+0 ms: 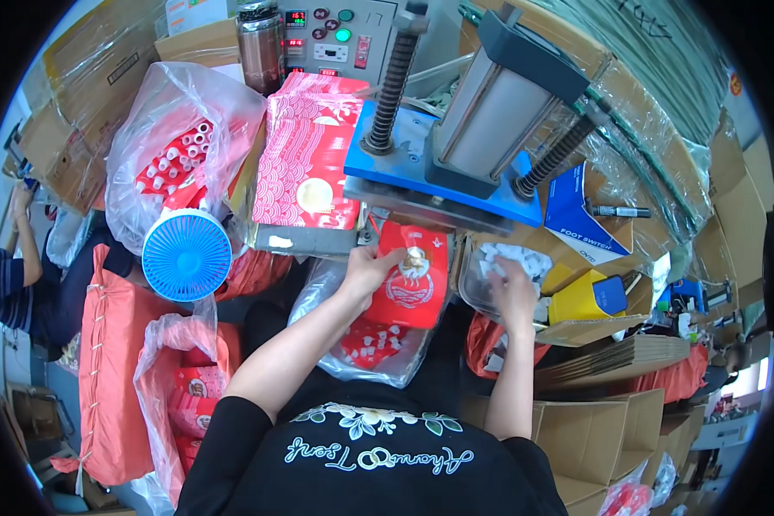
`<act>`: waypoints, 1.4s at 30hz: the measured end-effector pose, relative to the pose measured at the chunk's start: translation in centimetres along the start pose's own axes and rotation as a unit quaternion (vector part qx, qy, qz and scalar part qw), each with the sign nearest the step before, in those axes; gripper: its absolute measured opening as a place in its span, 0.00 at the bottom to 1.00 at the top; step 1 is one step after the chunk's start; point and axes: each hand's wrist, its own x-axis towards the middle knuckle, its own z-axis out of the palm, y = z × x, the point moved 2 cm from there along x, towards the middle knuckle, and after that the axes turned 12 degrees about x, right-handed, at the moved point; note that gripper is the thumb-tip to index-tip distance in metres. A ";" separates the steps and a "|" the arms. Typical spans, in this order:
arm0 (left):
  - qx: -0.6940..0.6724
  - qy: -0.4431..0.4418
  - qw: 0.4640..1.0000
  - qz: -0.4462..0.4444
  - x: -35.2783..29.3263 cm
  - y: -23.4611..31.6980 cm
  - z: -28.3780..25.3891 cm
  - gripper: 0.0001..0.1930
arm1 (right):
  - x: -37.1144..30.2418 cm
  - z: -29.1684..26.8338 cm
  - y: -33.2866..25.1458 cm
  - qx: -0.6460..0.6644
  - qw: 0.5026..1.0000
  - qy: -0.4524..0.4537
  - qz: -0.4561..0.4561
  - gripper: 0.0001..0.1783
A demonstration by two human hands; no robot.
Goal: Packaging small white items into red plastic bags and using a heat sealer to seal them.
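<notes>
My left hand [370,273] grips the left edge of a flat red printed pouch [417,297], its thumb lying on top near a pale round print. The pouch sits just below the front of a heat press [443,193] with a blue plate. My right hand [514,297] reaches into a clear plastic tub [473,297] of small white plastic pieces [525,256]; blur and the pieces partly hide its fingers. Between my forearms lies a clear bag [318,297] with red pouches that bear white bits. A stack of red and pink pouches [305,159] lies left of the press.
A blue-and-white fan [187,255] stands at left, before a clear bag [138,129] of red pouches with white spouts. Behind is a control panel [340,43]. Cardboard boxes [598,439] and a yellow box [576,299] are at right. Another person's arm [27,241] shows far left.
</notes>
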 end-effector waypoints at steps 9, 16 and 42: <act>0.519 0.247 0.745 0.338 -0.3 4.6 -8.7 0.29 | -0.5 2.4 -2.1 0.035 0.997 -0.043 -0.057 0.22; 0.564 0.265 0.674 0.395 -2.8 -0.4 -13.7 0.14 | -0.1 2.4 1.4 0.195 0.978 -0.061 0.037 0.28; 0.359 0.100 0.873 0.315 -4.9 -5.5 -4.8 0.06 | -2.2 1.4 -3.9 0.255 0.949 -0.184 -0.016 0.12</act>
